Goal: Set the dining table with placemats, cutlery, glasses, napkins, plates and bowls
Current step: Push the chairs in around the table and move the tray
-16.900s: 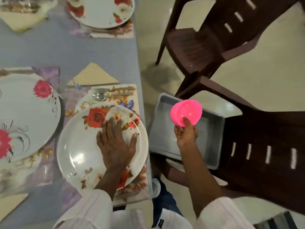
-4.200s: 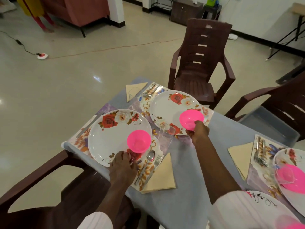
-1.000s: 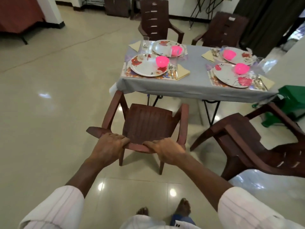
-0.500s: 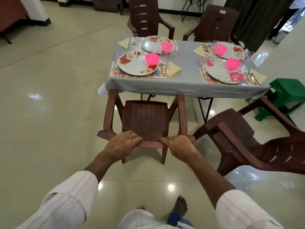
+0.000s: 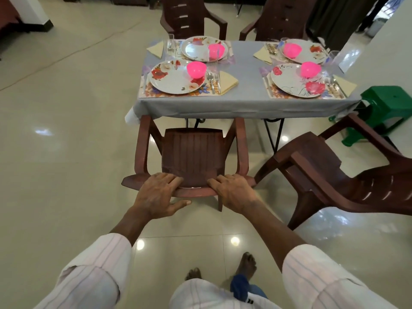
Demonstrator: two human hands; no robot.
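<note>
Gripping chair [image 5: 194, 152]: left hand [image 5: 156, 197], right hand [image 5: 231, 192]

Bowls [image 5: 196, 69] sit on plates [image 5: 170, 83] — chair [image 5: 194, 152] before table [image 5: 245, 90].

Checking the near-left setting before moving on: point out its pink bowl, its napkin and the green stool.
pink bowl [image 5: 196, 70], head view, its side wall
napkin [image 5: 227, 80], head view, middle of the fold
green stool [image 5: 392, 97], head view, its top

Bright, even indoor light, lamp glare spotting the glossy floor [image 5: 66, 163], wide-angle bowing at edges.
</note>
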